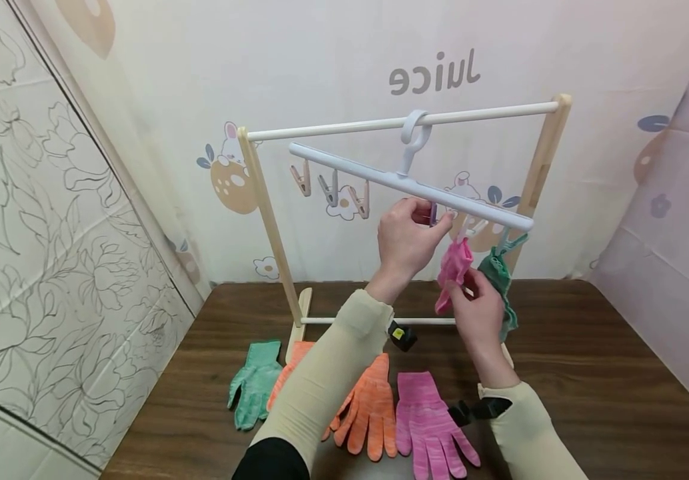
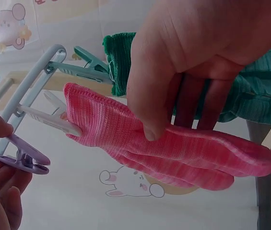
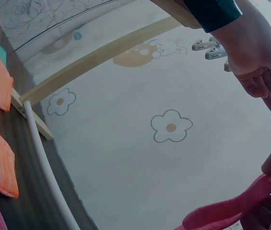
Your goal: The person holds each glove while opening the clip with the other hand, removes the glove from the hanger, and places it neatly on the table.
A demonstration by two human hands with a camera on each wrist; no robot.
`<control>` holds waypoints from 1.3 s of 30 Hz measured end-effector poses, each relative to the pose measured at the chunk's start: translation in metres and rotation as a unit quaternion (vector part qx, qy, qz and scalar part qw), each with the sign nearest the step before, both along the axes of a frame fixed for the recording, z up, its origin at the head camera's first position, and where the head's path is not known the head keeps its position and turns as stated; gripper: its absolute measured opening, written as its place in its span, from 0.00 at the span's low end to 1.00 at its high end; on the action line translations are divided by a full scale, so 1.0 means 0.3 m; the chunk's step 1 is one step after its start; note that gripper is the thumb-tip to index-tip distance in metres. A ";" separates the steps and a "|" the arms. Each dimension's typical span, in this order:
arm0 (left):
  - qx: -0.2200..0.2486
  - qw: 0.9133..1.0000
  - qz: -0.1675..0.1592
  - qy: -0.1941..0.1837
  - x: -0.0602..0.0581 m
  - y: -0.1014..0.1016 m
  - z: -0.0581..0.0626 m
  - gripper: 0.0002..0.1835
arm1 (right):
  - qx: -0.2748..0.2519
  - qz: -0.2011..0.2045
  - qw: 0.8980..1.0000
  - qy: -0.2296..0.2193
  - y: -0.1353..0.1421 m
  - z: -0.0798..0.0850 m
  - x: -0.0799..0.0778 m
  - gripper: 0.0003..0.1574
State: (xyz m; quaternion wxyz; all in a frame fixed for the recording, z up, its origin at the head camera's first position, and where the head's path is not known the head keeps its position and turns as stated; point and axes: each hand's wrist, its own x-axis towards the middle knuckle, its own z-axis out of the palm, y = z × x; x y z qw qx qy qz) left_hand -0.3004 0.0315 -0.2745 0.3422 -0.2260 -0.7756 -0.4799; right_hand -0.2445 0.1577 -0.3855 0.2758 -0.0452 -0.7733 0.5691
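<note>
My left hand (image 1: 407, 237) holds a purple clothespin (image 2: 22, 158) under the hanger bar, thumb on one side and fingers on the other. Nothing is between that clothespin's tips. My right hand (image 1: 479, 310) pinches a pink glove (image 2: 111, 124) between thumb and fingers. The glove's cuff is caught in a white clothespin (image 2: 51, 120) on the hanger. Just beside it, a green glove (image 1: 496, 273) hangs by its cuff from a green clothespin (image 2: 85, 69). The white hanger (image 1: 350, 163) tilts down toward the right, its hook over the rack's top rod (image 1: 488, 115).
Three free clothespins (image 1: 329, 187) dangle from the hanger's left half. On the dark wooden table (image 1: 596, 373) lie a green glove (image 1: 257, 383), orange gloves (image 1: 371, 407) and a pink glove (image 1: 428, 420). The rack's wooden posts (image 1: 269, 227) stand on either side. A printed curtain (image 1: 320, 53) is behind.
</note>
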 end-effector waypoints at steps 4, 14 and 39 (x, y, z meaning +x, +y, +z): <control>0.000 1.000 -0.003 -0.007 0.002 0.001 -0.002 0.12 | -0.003 -0.019 1.000 -0.005 0.006 -0.006 0.013 0.26; 0.000 1.000 -0.005 -0.008 -0.003 -0.001 -0.013 0.13 | -0.006 -0.058 0.997 0.049 0.006 -0.030 0.043 0.18; 0.016 0.996 -0.056 -0.072 0.038 -0.016 -0.110 0.15 | 0.026 -0.036 0.997 0.060 0.003 -0.030 0.063 0.17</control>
